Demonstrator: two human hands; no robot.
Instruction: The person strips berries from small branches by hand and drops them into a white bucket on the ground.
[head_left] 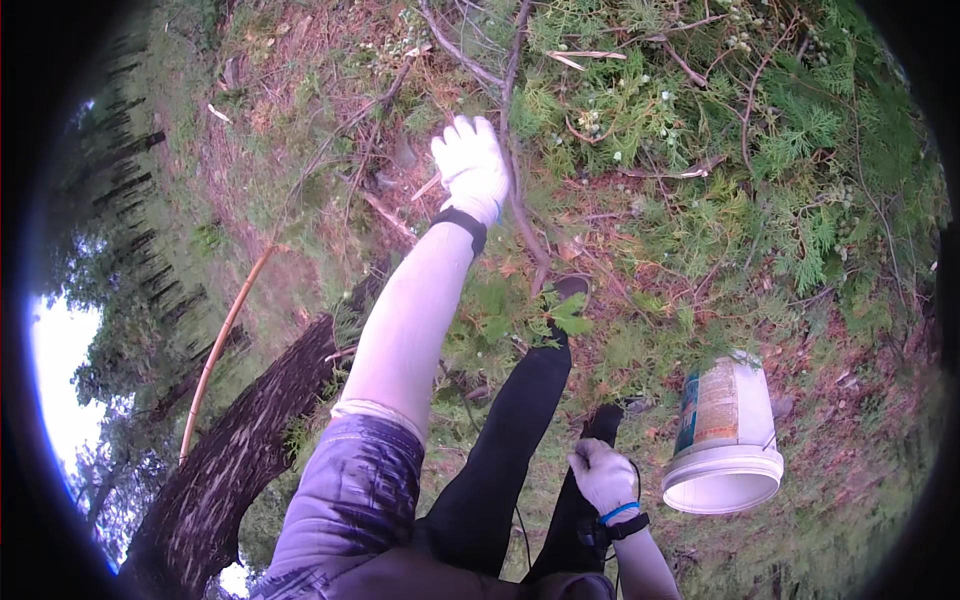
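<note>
My left hand point(470, 168), in a white glove, reaches far forward with its fingers curled. It is right beside a thin brown branch point(514, 185), and a pale broken stick point(427, 187) shows at its other side. Whatever the fingers grip is hidden. My right hand point(606, 478), also gloved in white, is held low near my legs with the fingers drawn together; its contents, if any, cannot be made out. To the right of it is a white bucket point(722, 465) with a coloured label, its open mouth facing me.
Green conifer foliage point(800, 230) with small pale cones spreads over the right side. A thick dark trunk point(250, 440) slants at lower left, near a long bare curved stick point(228, 325). My shoe point(571, 287) is among twigs and leaf litter. Tree trunks line the far left.
</note>
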